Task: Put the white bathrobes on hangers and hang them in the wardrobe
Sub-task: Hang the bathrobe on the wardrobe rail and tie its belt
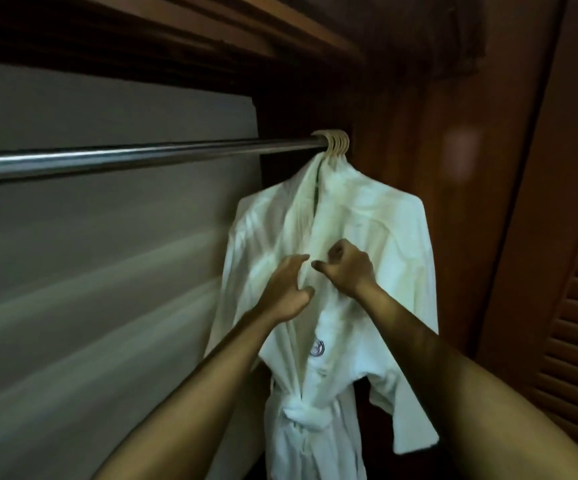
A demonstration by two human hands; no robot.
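At rail's (114,157) right end: robe (356,216) hung on hanger (332,147), belt tied. Left hand (289,289) pinching left lapel; right hand (348,268) clenched on right lapel, straightening. Other robes not visible; remaining count unknown.

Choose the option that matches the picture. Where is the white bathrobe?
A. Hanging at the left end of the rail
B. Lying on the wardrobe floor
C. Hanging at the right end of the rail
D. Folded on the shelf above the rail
C: the bathrobe hangs from hooks at the right end of the rail, beside the wardrobe's wooden side wall.
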